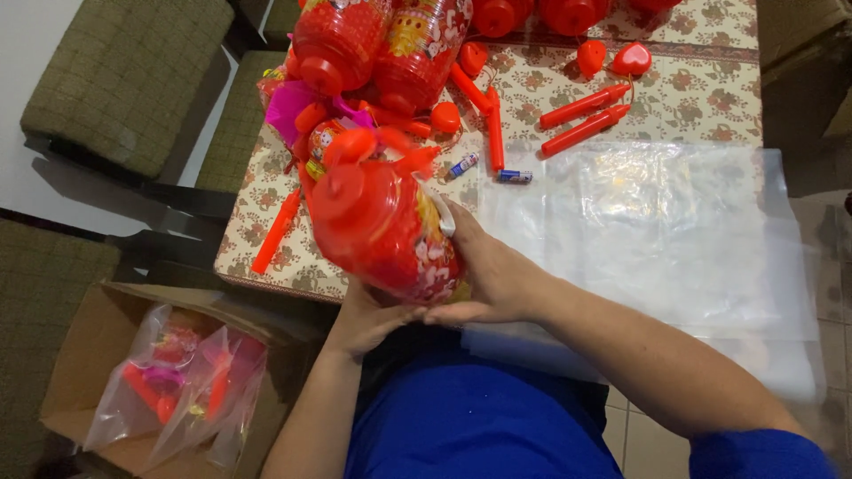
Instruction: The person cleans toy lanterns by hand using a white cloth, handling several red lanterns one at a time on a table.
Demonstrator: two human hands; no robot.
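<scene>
Both hands grip one red lantern point(383, 226) above the near edge of the surface point(692, 98): the right hand point(493, 277) wraps its side, fingers closed on it, and the left hand point(368, 321) cups it from below (palm mostly hidden). Clear bags point(657, 231) lie just right. More lanterns point(373, 40) and red sticks point(584, 118) sit beyond. A box point(84, 355) stands on the floor at left.

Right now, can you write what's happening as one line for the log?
left hand: under red lantern | right hand: on lantern's side | table: red sticks, clear bags | floor: box of bagged toys
</scene>
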